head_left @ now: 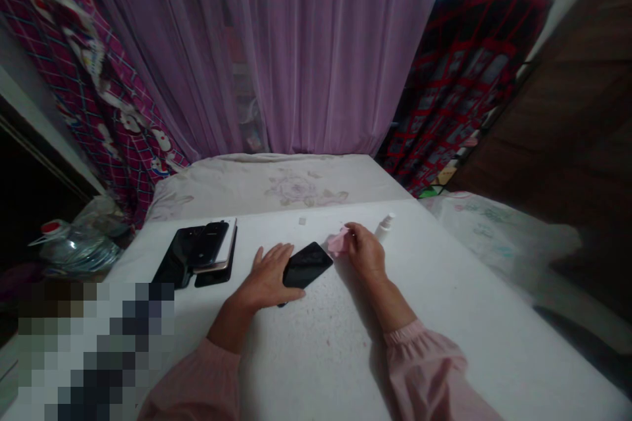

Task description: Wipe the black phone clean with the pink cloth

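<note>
A black smartphone (309, 268) lies slanted on the white table (316, 355), its dark screen facing up. My left hand (266, 279) grips its left end, thumb along the near edge and fingers at the far side. Just to the right, my right hand (364, 251) pinches a crumpled pink cloth (338, 243), held apart from the phone. Behind that hand stands a small white spray bottle (385, 226), partly hidden by it.
Several phones, one a black phone (210, 245), lie grouped at the left, some stacked. A small pale square (302, 221) rests farther back. A floral-covered surface (291, 187) and purple curtains (316, 46) are beyond. A large water bottle (74, 247) stands left of the table.
</note>
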`<state>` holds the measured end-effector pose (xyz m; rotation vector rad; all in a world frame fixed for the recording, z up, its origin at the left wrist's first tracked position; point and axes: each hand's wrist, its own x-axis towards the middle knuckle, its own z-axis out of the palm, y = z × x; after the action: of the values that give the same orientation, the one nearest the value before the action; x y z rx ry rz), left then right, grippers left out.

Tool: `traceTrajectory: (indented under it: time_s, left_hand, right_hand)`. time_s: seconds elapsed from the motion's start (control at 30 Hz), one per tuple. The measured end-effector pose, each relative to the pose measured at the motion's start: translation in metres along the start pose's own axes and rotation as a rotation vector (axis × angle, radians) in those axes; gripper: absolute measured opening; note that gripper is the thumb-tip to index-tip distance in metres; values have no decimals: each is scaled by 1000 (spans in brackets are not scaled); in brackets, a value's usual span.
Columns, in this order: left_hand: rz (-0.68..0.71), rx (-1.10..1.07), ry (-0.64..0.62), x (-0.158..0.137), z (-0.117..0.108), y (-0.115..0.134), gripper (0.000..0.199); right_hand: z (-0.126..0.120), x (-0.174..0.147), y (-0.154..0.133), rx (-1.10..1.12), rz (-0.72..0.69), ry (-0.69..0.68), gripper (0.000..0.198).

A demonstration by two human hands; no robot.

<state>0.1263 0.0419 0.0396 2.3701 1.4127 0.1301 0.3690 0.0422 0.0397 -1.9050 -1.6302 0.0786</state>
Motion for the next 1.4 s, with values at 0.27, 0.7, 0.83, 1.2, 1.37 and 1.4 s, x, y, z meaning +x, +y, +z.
traceTrajectory:
  time_s: [0.27,0.7,0.83,1.2,1.37,1.4]
  left_hand:
    - [-180,39,314,-39,33,6,68]
    - [109,15,196,-22,26,-24,65]
    - [60,68,318,-22,37,-22,69]
    - [87,84,267,-18,36,-25,67]
    - [89,80,254,-19,35,-25,67]
    - [84,79,252,-19,34,-24,67]
  right_hand:
    - [22,-23,-27,-97,-303,-190,30]
    - [35,-64,-45,-259,-203,-151,49]
    - [45,-62,-46,-254,-199,-128,46]
    - [45,-48,-53,-37,-450,-221,40]
    - [42,-52,-70,55,-499,-294,40]
    - [40,-52,-69,56,-485,-299,40]
